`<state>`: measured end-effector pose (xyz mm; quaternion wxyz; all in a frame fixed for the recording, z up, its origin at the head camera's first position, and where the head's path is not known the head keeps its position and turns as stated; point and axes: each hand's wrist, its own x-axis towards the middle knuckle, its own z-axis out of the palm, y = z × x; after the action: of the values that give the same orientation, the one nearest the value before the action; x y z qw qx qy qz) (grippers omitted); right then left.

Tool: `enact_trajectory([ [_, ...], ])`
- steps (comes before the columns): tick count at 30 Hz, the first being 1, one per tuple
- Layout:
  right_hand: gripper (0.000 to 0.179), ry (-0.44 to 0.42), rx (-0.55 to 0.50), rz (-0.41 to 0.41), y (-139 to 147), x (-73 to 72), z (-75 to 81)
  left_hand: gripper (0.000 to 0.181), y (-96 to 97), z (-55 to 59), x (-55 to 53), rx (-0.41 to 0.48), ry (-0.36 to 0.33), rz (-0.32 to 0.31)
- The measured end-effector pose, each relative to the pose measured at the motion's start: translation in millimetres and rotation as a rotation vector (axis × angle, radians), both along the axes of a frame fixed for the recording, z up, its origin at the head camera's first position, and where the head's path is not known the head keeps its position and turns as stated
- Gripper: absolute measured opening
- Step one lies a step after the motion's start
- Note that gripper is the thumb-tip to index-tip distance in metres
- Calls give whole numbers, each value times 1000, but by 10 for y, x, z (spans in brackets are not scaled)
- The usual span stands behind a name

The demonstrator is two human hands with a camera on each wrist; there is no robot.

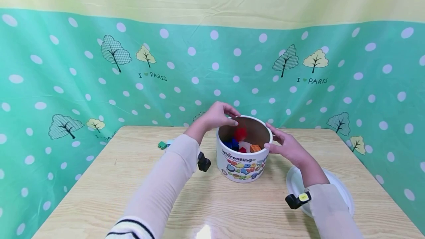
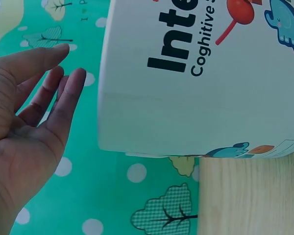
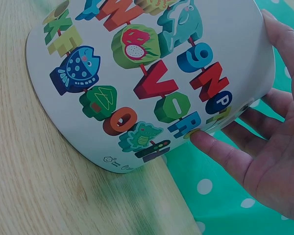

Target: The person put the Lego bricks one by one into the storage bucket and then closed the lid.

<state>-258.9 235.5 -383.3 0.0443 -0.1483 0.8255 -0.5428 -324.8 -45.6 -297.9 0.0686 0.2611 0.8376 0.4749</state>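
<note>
A white round tub (image 1: 244, 165) with colourful letter and animal prints stands on the table, tilted in the wrist views by the camera angle. My left hand (image 1: 220, 115) is over its left rim, fingers loosely bent and apart, with no object between them in the left wrist view. Below those fingers, inside the tub, is a blurred red block (image 1: 240, 134). Blue blocks (image 1: 231, 144) and an orange block (image 1: 255, 148) lie at the bottom. My right hand (image 1: 288, 146) grips the tub's right side, thumb at the rim and fingers spread along the wall (image 3: 220, 73).
The white round lid (image 1: 345, 196) lies on the table under my right forearm. A green block (image 1: 162, 145) and a light blue piece (image 1: 169, 142) sit at the back left. A patterned green curtain (image 1: 186, 65) hangs behind the wooden table (image 1: 139, 176).
</note>
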Motion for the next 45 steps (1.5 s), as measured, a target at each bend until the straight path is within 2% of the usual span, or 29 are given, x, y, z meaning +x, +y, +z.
enact_trajectory([
  [5, 86, -1, 8, -4, -5, 3, 5, 30, -35, -47, -28, 40, -8, 21],
  [10, 85, 0, 14, -10, -1, 19, 17, 31, -123, -81, -4, 64, 9, 53],
  [17, 85, 5, 10, 4, -3, 30, 13, 28, -333, -142, 64, 68, 77, 57],
  [23, 84, 21, 26, 1, 21, 22, 17, 27, -536, -167, 118, 133, 128, 56],
  [30, 87, 13, 48, -10, 6, 11, 40, 25, -766, -248, 175, 136, 176, 114],
  [34, 86, 3, 39, -10, -2, 11, 44, 26, -885, -315, 205, 145, 160, 136],
  [40, 85, -3, 22, 1, 4, 2, 38, 32, -1071, -424, 236, 159, 101, 178],
  [45, 85, -9, 32, -11, 8, 2, 25, 38, -1234, -528, 263, 192, 49, 176],
])
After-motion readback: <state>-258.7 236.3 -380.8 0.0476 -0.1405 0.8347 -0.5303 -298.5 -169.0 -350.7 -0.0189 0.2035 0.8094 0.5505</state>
